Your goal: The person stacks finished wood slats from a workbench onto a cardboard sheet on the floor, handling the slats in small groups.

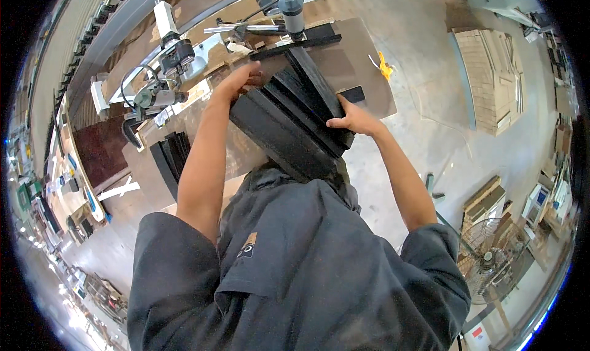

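A thick bundle of long black boards [279, 126] lies slantwise in front of my body, its near edge close to my shirt. My right hand [355, 118] grips the bundle's right side, thumb laid over the top and fingers hidden beneath. At its far left end, my left hand [238, 83] is against the boards with fingers curled around the end, partly out of sight. One black board [313, 77] at the far side sits at a different angle from the others. Beyond it, another black strip [307, 45] lies across the brown worktable [369, 74].
Machine heads with grey cylinders [292, 16] stand at the far side, and another machine unit [160, 96] at the left. More black boards [169, 160] rest left of my forearm. A yellow tool [385, 67], a stack of tan panels [491, 80] and a floor fan [488, 259] are right.
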Motion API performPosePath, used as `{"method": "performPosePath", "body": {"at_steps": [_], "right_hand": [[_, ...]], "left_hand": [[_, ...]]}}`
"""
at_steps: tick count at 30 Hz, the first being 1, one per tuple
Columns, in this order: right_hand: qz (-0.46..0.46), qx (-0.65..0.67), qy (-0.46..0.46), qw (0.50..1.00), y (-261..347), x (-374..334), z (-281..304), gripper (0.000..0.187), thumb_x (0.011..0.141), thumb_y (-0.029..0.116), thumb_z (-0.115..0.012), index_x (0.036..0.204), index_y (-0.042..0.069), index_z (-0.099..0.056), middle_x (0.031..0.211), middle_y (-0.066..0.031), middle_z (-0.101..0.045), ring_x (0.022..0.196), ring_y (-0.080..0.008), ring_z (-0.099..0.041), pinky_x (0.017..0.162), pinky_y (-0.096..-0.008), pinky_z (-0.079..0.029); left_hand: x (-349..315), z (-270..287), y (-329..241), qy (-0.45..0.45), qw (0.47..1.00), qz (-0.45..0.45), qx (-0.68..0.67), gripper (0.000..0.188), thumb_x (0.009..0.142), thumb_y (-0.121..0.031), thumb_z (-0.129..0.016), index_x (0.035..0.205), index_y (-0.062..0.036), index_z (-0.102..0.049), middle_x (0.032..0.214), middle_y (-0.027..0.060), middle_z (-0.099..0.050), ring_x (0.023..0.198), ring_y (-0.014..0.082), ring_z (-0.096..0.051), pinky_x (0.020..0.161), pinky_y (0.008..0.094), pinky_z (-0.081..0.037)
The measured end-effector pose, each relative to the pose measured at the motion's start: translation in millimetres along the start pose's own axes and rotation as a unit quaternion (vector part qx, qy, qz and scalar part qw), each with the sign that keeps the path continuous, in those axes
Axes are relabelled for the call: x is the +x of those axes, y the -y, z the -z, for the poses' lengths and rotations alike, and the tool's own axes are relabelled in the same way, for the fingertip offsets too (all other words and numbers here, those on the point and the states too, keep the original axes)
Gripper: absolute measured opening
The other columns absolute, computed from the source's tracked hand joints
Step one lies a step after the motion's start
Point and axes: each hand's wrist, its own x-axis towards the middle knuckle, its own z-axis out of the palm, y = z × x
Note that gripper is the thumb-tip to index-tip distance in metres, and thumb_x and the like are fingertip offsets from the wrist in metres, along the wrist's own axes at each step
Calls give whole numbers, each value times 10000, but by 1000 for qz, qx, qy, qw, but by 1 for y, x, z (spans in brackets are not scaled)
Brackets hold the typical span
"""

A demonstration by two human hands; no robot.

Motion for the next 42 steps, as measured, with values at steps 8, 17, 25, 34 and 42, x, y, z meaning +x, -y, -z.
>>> {"method": "performPosePath", "body": {"at_steps": [8,17,25,34,42], "right_hand": [[-12,-54,-7,998,10,-10,-5,1257,785,550,-830,1661,-92,-197,1572,-384,-470,1457,-464,-501,1219,-431,-397],[-16,-39,11,999,5,-3,-5,1298,793,529,-857,1679,-79,-130,1617,-372,-423,1506,-444,-450,1239,-425,-366],[-54,-122,2,991,-3,-4,-1,1384,782,602,-844,1688,-72,-43,1593,-392,-443,1452,-474,-513,1200,-417,-413],[-26,-82,0,996,16,0,-12,1340,788,578,-840,1688,-68,-85,1624,-383,-406,1461,-472,-502,1213,-414,-395],[-68,-119,32,990,27,0,-8,1337,815,592,-821,1690,-67,-54,1603,-395,-423,1448,-463,-521,1206,-422,-405]], "left_hand": [[-39,18,23,-99,967,-11,-233,792,1051,-669,-489,1504,-23,-556,1349,144,-724,1235,281,-688,1014,441,-517],[-129,5,209,180,592,-311,-722,851,1117,-634,-383,1719,-91,-124,1675,345,-317,1406,556,-528,1144,580,-512],[-101,-28,44,-118,713,-38,-690,950,1105,-675,-242,1673,74,-110,1649,326,-392,1516,477,-428,1258,623,-340],[-109,-19,128,-176,486,-166,-840,984,1062,-712,-350,1669,51,-210,1679,339,-329,1541,557,-332,1252,687,-331],[-89,-39,79,-292,495,-143,-805,705,1120,-469,-285,1484,114,-442,1412,253,-599,1355,425,-559,1240,513,-407]]}}
